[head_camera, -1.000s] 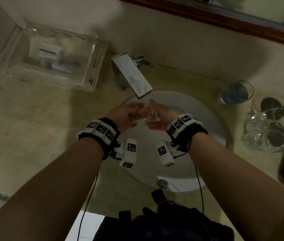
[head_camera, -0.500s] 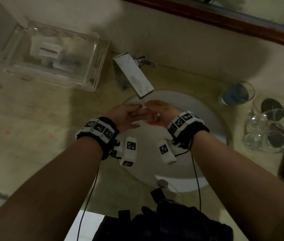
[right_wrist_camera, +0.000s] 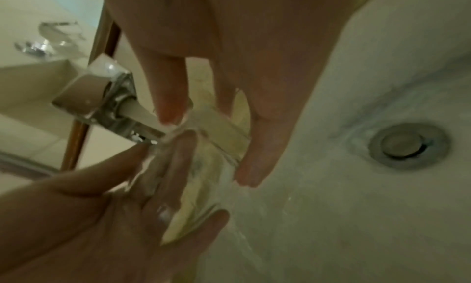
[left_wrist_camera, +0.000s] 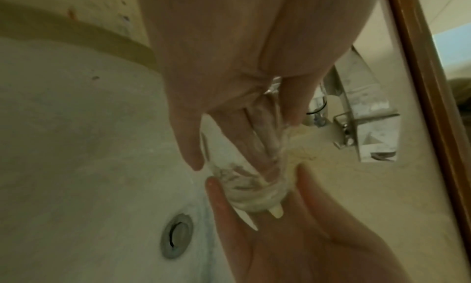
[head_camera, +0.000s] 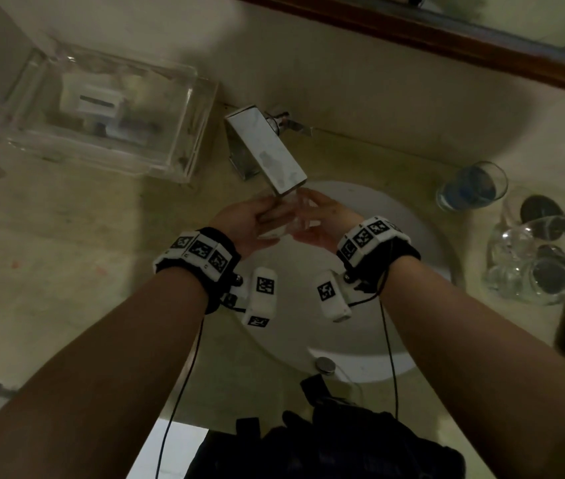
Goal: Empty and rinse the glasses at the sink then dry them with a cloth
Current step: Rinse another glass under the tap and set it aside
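Smooth white round basin (head_camera: 395,361), square chrome tap (head_camera: 267,153), both hands' grip pinching clear cylindrical glass (left_wrist_camera: 249,166), left hand (head_camera: 246,226), right hand (head_camera: 322,226).

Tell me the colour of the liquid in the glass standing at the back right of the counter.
Blue. The glass holding it shows best in the head view, standing by the wall.

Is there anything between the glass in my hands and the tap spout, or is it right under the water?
Nothing visible stands between them. The small clear glass, held by the left hand and right hand, sits directly below the flat chrome tap spout, over the white sink basin.
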Tool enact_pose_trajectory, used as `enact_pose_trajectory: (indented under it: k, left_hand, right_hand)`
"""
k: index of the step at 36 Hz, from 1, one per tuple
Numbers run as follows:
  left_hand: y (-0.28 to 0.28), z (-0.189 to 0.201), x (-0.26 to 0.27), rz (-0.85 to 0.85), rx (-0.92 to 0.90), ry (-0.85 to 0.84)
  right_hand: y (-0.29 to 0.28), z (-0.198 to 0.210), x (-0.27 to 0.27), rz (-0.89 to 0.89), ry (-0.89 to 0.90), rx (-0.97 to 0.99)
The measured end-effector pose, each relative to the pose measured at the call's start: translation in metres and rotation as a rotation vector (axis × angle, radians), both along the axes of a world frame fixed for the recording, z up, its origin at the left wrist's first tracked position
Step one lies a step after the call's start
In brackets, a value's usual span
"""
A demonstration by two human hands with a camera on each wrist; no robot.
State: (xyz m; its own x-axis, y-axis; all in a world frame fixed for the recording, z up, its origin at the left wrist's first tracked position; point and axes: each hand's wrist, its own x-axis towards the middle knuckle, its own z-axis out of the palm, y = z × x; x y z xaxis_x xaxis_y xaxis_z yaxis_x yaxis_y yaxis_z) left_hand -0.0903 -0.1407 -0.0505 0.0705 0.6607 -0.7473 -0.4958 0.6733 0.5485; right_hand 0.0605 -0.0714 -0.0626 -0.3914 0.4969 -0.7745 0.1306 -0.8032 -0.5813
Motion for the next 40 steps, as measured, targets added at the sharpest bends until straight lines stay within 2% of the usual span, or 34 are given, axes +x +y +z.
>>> enact_pose_trajectory:
  k: [5, 9, 11, 12, 13, 15, 16, 17, 18, 20, 21, 26, 28, 32, 38, 40]
  left_hand:
    - [-0.002, -0.004, 0.000, -0.024, -0.018, 0.002]
    - [-0.003, -0.001, 0.000, -0.004, -0.016, -0.031]
    - [-0.002, 0.000, -0.002, 0.021, -0.025, -0.047]
    - [-0.002, -0.001, -0.004, 0.043, -0.032, -0.057]
    - [-0.002, 0.000, -0.004, 0.062, -0.034, -0.063]
    - [-0.001, 0.001, -0.004, 0.063, -0.025, -0.057]
    - [-0.001, 0.002, -0.002, 0.055, -0.020, -0.051]
    - [-0.001, 0.002, -0.001, 0.049, -0.019, -0.046]
    - [0.000, 0.002, 0.000, 0.047, -0.020, -0.046]
    - [0.001, 0.001, 0.000, 0.043, -0.020, -0.056]
    - [0.001, 0.001, 0.000, 0.041, -0.023, -0.057]
    - [-0.001, -0.002, -0.001, 0.026, -0.022, -0.012]
    - [-0.001, -0.003, 0.000, 0.012, -0.027, -0.004]
    - [0.000, -0.004, 0.002, -0.020, -0.042, -0.017]
    - [-0.001, -0.008, 0.000, 0.016, -0.026, -0.002]
    - [0.000, -0.007, 0.001, -0.002, -0.030, 0.004]
  right_hand:
    - [0.000, 0.011, -0.010, 0.107, -0.236, 0.049]
    - [-0.002, 0.008, -0.011, 0.092, -0.193, 0.124]
    - [-0.001, 0.001, -0.010, 0.127, -0.144, 0.328]
    - [-0.001, -0.001, -0.010, 0.120, -0.109, 0.325]
    - [0.005, -0.003, -0.007, 0.096, -0.056, 0.218]
    - [0.003, -0.010, -0.001, 0.191, -0.002, 0.178]
    - [0.003, -0.008, 0.000, 0.148, -0.064, 0.239]
    - [0.004, -0.004, -0.006, 0.066, -0.113, 0.170]
    - [0.000, -0.001, -0.009, 0.110, -0.167, 0.211]
    - [-0.003, 0.004, -0.011, 0.141, -0.300, 0.100]
    - [-0.002, 0.003, -0.013, 0.166, -0.300, 0.087]
    - [0.002, 0.001, -0.008, 0.055, -0.089, 0.077]
    - [0.002, 0.004, -0.009, 0.058, -0.107, 0.093]
    - [0.003, 0.005, -0.015, 0.156, -0.263, 0.072]
    - [0.003, -0.005, -0.010, 0.100, -0.085, 0.126]
    - [0.002, -0.002, -0.012, 0.057, -0.122, 0.117]
